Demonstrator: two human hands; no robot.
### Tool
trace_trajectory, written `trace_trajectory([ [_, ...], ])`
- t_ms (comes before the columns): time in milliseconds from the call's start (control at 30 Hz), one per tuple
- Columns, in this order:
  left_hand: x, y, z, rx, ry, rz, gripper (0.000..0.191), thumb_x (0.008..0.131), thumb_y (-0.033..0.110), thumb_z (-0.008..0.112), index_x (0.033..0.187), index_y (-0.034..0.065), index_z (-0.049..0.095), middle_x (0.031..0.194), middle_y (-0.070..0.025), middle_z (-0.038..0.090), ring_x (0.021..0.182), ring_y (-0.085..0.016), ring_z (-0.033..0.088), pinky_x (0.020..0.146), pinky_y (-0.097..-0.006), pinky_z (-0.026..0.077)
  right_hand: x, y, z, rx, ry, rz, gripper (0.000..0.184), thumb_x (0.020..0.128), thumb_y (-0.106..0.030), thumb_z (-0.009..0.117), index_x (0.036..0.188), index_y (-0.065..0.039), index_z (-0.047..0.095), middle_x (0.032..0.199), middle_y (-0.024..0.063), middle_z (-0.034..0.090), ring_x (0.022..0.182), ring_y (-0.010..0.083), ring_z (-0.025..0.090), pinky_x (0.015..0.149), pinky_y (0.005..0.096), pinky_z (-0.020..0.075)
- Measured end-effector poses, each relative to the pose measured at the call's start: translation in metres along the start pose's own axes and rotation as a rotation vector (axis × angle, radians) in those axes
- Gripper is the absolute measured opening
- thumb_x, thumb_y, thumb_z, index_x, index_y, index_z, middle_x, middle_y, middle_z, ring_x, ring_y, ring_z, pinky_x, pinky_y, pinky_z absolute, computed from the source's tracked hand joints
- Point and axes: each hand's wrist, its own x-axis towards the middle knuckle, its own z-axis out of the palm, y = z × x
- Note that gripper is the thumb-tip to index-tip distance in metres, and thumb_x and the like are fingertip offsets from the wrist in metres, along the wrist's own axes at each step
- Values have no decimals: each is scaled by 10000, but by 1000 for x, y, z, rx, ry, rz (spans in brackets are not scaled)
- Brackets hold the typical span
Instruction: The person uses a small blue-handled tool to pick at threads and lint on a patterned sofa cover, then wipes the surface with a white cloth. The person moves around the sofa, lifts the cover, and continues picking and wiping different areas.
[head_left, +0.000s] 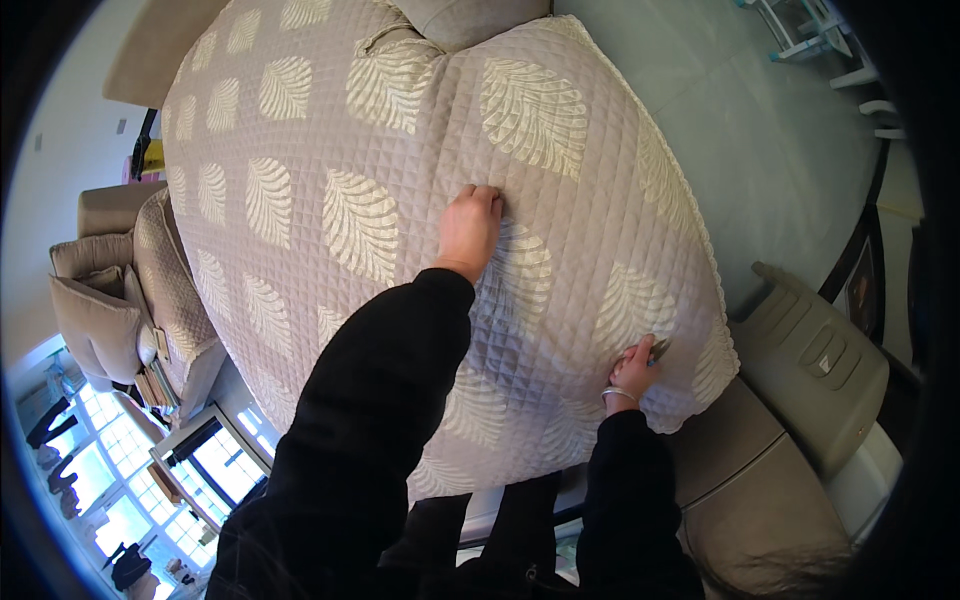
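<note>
A quilted beige sofa cover with pale leaf motifs and a scalloped edge (420, 172) spreads before me. On it, near the middle, rests my left hand (471, 229), its fingers bent and pressed together at the fabric; whether they pinch the cloth or a small thing cannot be told. My right hand (634, 371), with a bracelet at the wrist, is lower right over the cover, near its corner. Its fingers are closed around a small tool (659, 350) whose pointed metal end sticks out; the rest is hidden in the hand.
A taupe cushion (476, 19) lies at the cover's far edge. Brown upholstery (765, 495) and a grey-green plastic stool (817, 360) stand at the right. Another covered sofa seat with pillows (97, 322) is at the left. A white folding rack (806, 34) stands on the floor, upper right.
</note>
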Motion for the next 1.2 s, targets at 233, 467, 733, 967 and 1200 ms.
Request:
trace_trajectory([
  [233,-1,-4,-9,-397,-1,-177,81,829,99,592,812,26,622,721,-130,628,638,-279,627,594,-358,498,-19,-21,-7,-142,-205,-218,344,894,-349,605,707,-71,525,571,-7,493,427,101,427,384,267,336],
  [467,-6,-8,-15,-650,-83,-351,82,838,79,592,808,4,611,661,-84,607,578,-155,581,558,-289,462,-61,-85,115,-889,-670,-1282,380,814,-216,678,1144,-72,557,1010,90,586,808,264,607,643,350,502],
  [733,-10,-12,-11,-511,1,-182,117,881,105,580,854,-9,592,689,-72,582,622,-131,542,591,-275,449,-65,-123,203,-1123,-743,-1731,331,832,-213,652,1137,-108,579,902,48,517,797,241,592,612,368,499],
  [967,-12,-15,-9,-510,58,-125,114,881,108,583,860,-4,592,682,-82,572,620,-146,536,593,-287,448,-62,-116,204,-1102,-772,-1815,312,810,-198,674,1101,-117,596,885,31,520,766,211,584,596,334,497],
  [1200,-13,-14,-9,-549,37,-152,121,896,116,575,866,-1,589,670,-65,558,611,-133,518,579,-274,436,-64,-114,207,-1092,-763,-1868,303,781,-212,685,1046,-116,573,868,16,513,811,184,579,611,297,510],
])
